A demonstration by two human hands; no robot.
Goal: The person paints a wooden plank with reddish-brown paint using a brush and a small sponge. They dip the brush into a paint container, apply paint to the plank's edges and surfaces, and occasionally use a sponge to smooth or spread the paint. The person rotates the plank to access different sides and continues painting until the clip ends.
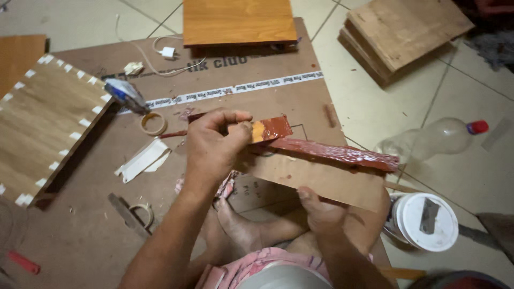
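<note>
My left hand (214, 142) is closed on a small flat spreader (267, 129) smeared with reddish-brown glue, pressing it against the top edge of a thin brown board (316, 179). That edge carries a glossy reddish-brown glue strip (337, 152). My right hand (321, 211) grips the board from below and holds it on edge above my crossed legs. A foot shows beneath the hands.
A wood-grain panel (45, 120) edged with tape bits lies left. Tape rolls (153, 123), a white container (425, 220), a plastic bottle (428, 140), stacked plywood (404, 32), an orange board (238, 21) and a charger cable (167, 52) surround the cardboard mat (176, 96).
</note>
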